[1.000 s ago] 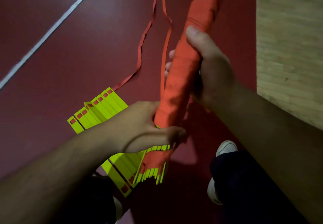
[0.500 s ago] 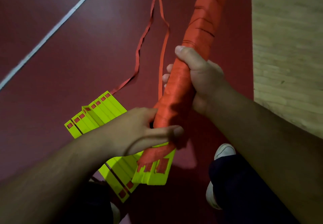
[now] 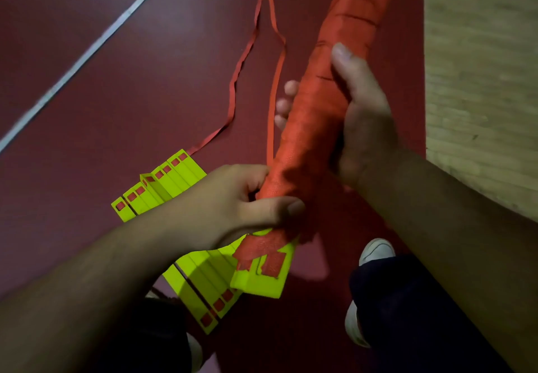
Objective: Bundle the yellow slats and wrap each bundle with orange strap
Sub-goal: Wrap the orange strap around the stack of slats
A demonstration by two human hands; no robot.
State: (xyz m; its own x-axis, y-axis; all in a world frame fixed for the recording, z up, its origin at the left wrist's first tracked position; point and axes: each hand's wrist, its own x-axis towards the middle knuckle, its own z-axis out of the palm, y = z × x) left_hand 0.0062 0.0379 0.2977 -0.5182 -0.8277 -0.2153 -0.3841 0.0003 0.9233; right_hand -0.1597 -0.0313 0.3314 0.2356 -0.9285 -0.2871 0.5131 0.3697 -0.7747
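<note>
Dark red flooring point(image 3: 139, 101) fills most of the view. A white line point(image 3: 87, 55) crosses it well to the left of the bundle, and pale wooden boards point(image 3: 480, 81) lie to the bundle's right. The bundle point(image 3: 323, 116) is long and almost wholly wound in orange strap point(image 3: 353, 8). It slants from the top edge down toward the person, and its bare yellow end point(image 3: 262, 285) sticks out below the wrapping.

The left hand point(image 3: 233, 198) grips the bundle just above that end, fingers curled round it and thumb laid across the front. The right hand point(image 3: 364, 119) clasps it higher up, with the thumb along the wrap and fingertips point(image 3: 291, 87) showing on the bundle's left side.

A loose strap tail point(image 3: 241, 61) trails over the floor left of the bundle. More yellow slats point(image 3: 166, 183) lie flat beneath and left of its lower end, partly hidden by the left forearm. A white shoe point(image 3: 377, 251) sits just right of that end.
</note>
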